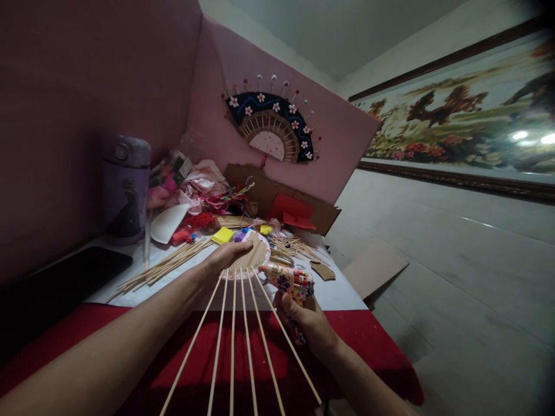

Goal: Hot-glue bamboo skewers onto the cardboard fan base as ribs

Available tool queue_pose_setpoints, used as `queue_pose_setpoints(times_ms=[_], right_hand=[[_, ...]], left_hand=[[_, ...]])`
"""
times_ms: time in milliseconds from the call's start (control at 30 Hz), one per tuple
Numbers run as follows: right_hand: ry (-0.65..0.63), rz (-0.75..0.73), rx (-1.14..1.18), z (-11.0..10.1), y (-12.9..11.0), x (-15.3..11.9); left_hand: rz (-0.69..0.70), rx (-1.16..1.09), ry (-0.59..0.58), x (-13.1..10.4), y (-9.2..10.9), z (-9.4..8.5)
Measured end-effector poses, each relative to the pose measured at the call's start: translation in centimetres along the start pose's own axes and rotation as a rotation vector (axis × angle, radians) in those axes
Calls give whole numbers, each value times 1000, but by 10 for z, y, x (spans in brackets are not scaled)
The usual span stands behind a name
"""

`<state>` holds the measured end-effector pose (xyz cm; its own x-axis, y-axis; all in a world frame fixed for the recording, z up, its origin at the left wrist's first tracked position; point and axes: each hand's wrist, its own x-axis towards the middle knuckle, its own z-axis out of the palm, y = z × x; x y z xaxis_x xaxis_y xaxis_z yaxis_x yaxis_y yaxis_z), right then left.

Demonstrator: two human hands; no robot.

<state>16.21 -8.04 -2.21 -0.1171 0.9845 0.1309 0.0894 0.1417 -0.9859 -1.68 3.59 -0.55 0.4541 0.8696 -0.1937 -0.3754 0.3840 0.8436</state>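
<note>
My left hand (228,257) grips a rounded cardboard piece (249,257) with a pale patterned edge, the thumb lying on its face. Several thin wooden sticks (235,341) spread from this fan frame towards me, over the front of the table. Close by on the right, my right hand (303,320) is wrapped around a flower-patterned glue gun (288,282). Its nozzle points left, near the base of the rightmost stick; whether it touches cannot be made out.
Loose sticks (167,263), a yellow packet (222,235) and a cardboard scrap (323,270) lie on the white sheet (347,294). A purple bottle (125,190) and a black phone-like slab (73,280) are left. A decorated fan (277,124) hangs on the pink board behind.
</note>
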Motion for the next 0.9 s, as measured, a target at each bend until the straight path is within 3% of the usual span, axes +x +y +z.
queue_pose_setpoints(times_ms=[233, 500, 900], right_hand=[[35, -210, -231, -5, -3, -1], [50, -393, -715, -14, 3, 1], [65, -799, -1291, -25, -7, 6]], left_hand=[[-12, -27, 27, 3, 0, -2], [11, 7, 80, 8, -2, -3], [-8, -2, 22, -1, -1, -2]])
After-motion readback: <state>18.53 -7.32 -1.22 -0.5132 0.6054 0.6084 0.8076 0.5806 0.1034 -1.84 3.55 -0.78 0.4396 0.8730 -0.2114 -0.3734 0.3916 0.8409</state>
